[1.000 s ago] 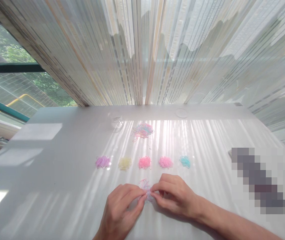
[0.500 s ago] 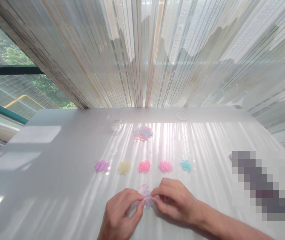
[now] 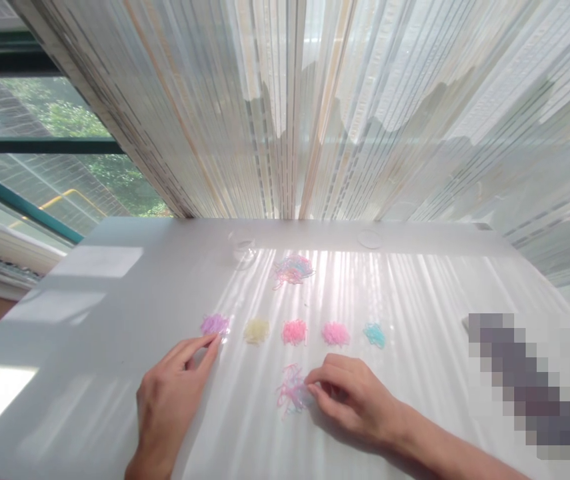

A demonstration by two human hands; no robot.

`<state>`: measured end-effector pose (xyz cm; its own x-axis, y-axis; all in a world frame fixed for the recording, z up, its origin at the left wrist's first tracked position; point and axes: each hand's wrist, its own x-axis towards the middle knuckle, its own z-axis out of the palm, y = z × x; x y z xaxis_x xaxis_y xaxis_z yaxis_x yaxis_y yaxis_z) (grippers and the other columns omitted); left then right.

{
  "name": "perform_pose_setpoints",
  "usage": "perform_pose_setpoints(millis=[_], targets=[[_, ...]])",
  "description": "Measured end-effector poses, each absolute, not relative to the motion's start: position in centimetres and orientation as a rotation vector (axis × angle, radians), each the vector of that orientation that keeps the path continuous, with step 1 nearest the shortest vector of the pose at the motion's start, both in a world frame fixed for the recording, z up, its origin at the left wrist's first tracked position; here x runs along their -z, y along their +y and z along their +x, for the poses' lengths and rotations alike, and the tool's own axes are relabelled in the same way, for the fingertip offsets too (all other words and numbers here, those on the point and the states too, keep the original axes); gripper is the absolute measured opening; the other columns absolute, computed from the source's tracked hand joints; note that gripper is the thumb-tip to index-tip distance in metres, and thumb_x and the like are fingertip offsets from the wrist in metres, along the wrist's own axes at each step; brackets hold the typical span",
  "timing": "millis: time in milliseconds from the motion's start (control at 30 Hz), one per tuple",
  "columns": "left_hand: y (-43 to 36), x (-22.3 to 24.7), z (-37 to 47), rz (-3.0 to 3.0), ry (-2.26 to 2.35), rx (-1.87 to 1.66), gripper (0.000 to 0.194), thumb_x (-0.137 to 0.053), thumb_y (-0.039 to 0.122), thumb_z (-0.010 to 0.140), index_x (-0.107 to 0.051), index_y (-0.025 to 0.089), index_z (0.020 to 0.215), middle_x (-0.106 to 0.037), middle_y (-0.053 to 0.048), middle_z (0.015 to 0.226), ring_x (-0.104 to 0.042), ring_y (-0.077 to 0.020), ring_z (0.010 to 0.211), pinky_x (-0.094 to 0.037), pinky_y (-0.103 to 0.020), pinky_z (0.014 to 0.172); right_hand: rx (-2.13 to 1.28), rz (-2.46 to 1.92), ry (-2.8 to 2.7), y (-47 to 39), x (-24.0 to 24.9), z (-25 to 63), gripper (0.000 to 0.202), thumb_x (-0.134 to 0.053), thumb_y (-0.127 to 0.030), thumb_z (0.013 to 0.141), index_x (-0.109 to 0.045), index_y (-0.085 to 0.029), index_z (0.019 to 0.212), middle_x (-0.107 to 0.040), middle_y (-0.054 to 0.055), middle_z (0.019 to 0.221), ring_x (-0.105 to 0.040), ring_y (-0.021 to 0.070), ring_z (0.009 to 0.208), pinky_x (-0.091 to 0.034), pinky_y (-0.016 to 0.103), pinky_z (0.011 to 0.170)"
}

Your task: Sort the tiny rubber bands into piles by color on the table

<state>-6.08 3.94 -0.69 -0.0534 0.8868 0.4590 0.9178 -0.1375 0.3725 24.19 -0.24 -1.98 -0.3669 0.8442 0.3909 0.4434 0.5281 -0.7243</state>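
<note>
My left hand [image 3: 177, 380] is at the near edge of the purple pile of small elastic bands [image 3: 214, 324], thumb and fingertips pinched together. Whatever lies between those tips is too small to make out. Closed in a pinch as well, my right hand [image 3: 347, 390] touches the right side of a loose mixed pile of bands [image 3: 292, 390] in pink, lilac and pale blue. What it pinches is hidden. In a row with the purple pile lie yellow bands [image 3: 256, 331], coral bands [image 3: 295, 331], pink bands [image 3: 335, 333] and teal bands [image 3: 375, 335].
Farther back on the white table [image 3: 165, 293] lies another mixed heap of bands [image 3: 293, 269]. Behind it stand a clear round container [image 3: 245, 251] and a clear disc [image 3: 369, 239]. Striped curtains [image 3: 295, 133] hang along the far edge. A blurred-out item [image 3: 535, 387] is at the right.
My left hand has moved left and away from me, from the near mixed pile to the purple bands. My right hand stays beside the mixed pile. The view has shifted slightly.
</note>
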Motion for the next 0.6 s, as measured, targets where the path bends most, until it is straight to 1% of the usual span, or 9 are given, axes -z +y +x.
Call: perform_pose_setpoints(millis=[200, 267, 367, 433, 600], targets=[[4.5, 0.2, -5.5, -2.083, -2.031, 0.96, 0.003, -0.079, 0.025, 0.082, -0.081, 0.027, 0.081, -0.071, 0.005, 0.067, -0.054, -0.0089, 0.044, -0.038, -0.019, 0.042, -0.667, -1.043, -2.025, -0.1, 2.0, 24.3, 0.018, -0.054, -0.018, 0.097, -0.072, -0.019, 0.092, -0.06, -0.001, 0.066, -0.052, 0.0103, 0.055, -0.039, 0.021, 0.054], [4.4, 0.3, -5.4, -2.087, -2.052, 0.948, 0.002, -0.079, 0.025, 0.082, -0.08, 0.027, 0.082, -0.07, 0.006, 0.066, -0.054, -0.0091, 0.044, -0.039, -0.019, 0.042, -0.675, -1.033, -2.03, -0.2, 2.0, 24.3, 0.017, -0.055, -0.018, 0.096, -0.072, -0.019, 0.093, -0.06, -0.001, 0.066, -0.053, 0.0104, 0.055, -0.04, 0.021, 0.055], [3.9, 0.7, -5.4, -2.109, -2.092, 0.908, 0.003, -0.078, 0.027, 0.084, -0.079, 0.026, 0.087, -0.069, 0.005, 0.068, -0.055, -0.0087, 0.045, -0.043, -0.019, 0.047, -0.683, -1.022, -2.024, -0.2, 2.0, 24.4, 0.017, -0.055, -0.017, 0.096, -0.072, -0.019, 0.093, -0.061, -0.001, 0.067, -0.053, 0.0101, 0.055, -0.04, 0.021, 0.055], [3.5, 1.0, -5.4, -2.125, -2.084, 0.927, 0.005, -0.075, 0.029, 0.087, -0.078, 0.026, 0.089, -0.07, 0.005, 0.07, -0.054, -0.0085, 0.046, -0.044, -0.019, 0.048, -0.684, -1.024, -2.018, -0.3, 2.0, 24.4, 0.017, -0.055, -0.017, 0.096, -0.072, -0.019, 0.093, -0.06, -0.002, 0.066, -0.052, 0.01, 0.055, -0.039, 0.021, 0.055], [2.3, 0.9, -4.1, -2.305, -1.945, 1.131, 0.008, -0.069, 0.028, 0.093, -0.075, 0.024, 0.09, -0.073, 0.002, 0.082, -0.052, -0.0082, 0.048, -0.047, -0.021, 0.052, -0.688, -1.021, -2.027, -0.2, 1.9, 24.4, 0.016, -0.055, -0.018, 0.097, -0.07, -0.019, 0.094, -0.06, -0.002, 0.066, -0.053, 0.0108, 0.056, -0.041, 0.022, 0.056]])
